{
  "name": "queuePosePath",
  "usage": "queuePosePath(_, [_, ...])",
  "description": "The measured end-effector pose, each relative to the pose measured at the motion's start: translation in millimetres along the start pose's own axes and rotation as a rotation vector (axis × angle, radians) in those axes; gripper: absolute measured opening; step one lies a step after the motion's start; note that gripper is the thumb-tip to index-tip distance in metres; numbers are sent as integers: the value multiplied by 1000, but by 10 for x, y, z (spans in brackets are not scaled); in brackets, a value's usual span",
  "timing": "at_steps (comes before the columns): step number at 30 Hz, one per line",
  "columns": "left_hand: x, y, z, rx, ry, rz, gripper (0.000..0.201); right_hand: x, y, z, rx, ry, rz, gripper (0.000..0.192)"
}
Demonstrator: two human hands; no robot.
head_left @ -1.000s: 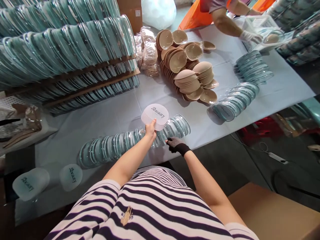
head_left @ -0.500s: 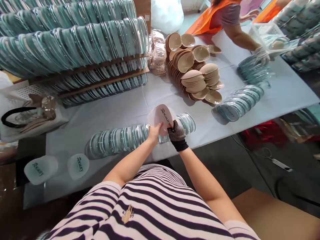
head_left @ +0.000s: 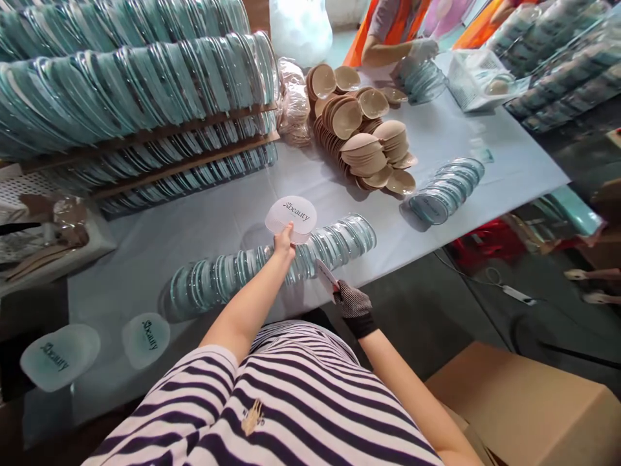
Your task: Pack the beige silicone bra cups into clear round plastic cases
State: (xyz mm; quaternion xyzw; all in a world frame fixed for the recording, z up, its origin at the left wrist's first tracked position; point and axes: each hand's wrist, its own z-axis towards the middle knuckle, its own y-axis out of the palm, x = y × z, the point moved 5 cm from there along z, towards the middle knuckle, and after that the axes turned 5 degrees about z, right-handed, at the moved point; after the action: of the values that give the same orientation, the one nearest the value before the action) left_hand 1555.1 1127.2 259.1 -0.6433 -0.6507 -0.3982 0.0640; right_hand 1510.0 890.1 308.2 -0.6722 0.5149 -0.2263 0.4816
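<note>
My bare left hand [head_left: 284, 239] grips a stack of white rounded cards [head_left: 297, 217] with dark "beauty" lettering, the thumb on top. Closed in its dark dotted glove, my right hand [head_left: 353, 299] pinches a card [head_left: 325, 273] of the same sort, tilted nearly edge-on. Both are above or beside a long row of clear plastic cases [head_left: 208, 283] along the front of the table; my left forearm hides part of the row. More printed cards [head_left: 146, 340] lie at the left end, next to a larger pile [head_left: 59, 357].
Tall rows of clear cases [head_left: 160, 87] stand at the back left. Beige bra cups [head_left: 361, 155] are heaped mid-table. A shorter case row [head_left: 446, 191] lies right. Across the table, a person in an orange vest [head_left: 371, 32] handles cases. A cardboard box [head_left: 524, 408] sits low right.
My hands have moved apart: the left carries the card stack slightly left, the right has drawn a card away toward me. The person opposite has moved clear cases leftward.
</note>
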Motion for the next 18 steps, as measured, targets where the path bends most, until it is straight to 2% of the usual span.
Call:
queuePosePath(5, [-38,-29,-22,-18,20,-4,39,-288,-21,501,-106,44,-11,39])
queuePosePath(8, [-39,-31,-24,10,9,-3,36,-293,-55,539,-114,60,-2,35])
queuePosePath(14, [-53,-42,-55,44,30,-6,37,-265,49,569,12,9,147,35])
queuePosePath(18, [-40,-90,-100,113,42,-22,34,-266,182,699,-107,10,308,33])
